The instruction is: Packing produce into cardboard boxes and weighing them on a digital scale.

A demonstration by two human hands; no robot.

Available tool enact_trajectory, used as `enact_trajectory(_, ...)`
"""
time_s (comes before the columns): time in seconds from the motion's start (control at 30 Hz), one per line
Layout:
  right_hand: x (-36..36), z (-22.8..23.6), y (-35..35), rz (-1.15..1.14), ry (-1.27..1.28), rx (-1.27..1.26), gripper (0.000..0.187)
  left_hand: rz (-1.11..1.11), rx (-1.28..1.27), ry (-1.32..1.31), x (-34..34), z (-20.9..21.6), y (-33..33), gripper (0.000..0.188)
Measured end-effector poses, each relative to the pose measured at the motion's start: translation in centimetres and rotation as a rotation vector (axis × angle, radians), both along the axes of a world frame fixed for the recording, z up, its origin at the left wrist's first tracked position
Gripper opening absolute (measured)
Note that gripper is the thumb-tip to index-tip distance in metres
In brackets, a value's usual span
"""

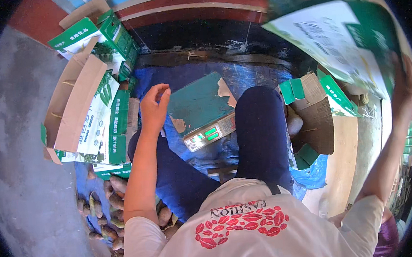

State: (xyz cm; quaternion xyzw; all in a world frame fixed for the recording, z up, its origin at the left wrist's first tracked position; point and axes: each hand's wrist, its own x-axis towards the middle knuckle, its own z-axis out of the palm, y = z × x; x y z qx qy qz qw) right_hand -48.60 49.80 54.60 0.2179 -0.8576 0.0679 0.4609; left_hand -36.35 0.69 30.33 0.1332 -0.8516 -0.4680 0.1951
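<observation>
My right hand [404, 79] is raised at the far right, gripping the edge of a green-and-white cardboard carton [338, 38]. My left hand [155, 105] hovers left of a weighing scale, its fingers loosely bent, thumb apart, with nothing in them. The scale has a worn green platform [199, 100] with bare patches at two corners. On its near side, a display panel [211, 133] glows green. Right of my knee stands an open carton [317, 120] with its flaps spread and a pale, rounded vegetable [294, 122] showing inside.
Green-and-white cartons [92, 108] stand stacked at the left, flaps up. Brownish root vegetables [113, 202] lie on the floor below them. A blue tarp [159, 74] spreads under the scale. Behind my right arm, a bit of purple clothing [388, 235] shows.
</observation>
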Motion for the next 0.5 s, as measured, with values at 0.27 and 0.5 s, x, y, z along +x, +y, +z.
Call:
enact_trajectory(0.27,-5.4,-10.0,-23.0,0.504,-0.076,0.191,0.011,0.074,-0.057,0.065,1.3,0.4,-0.7,0.05)
enact_trajectory(0.5,-2.2,-21.5,-32.8,0.744,-0.164,0.319,0.016,0.092,-0.293,-0.05,2.1,-0.1,-1.4,0.085)
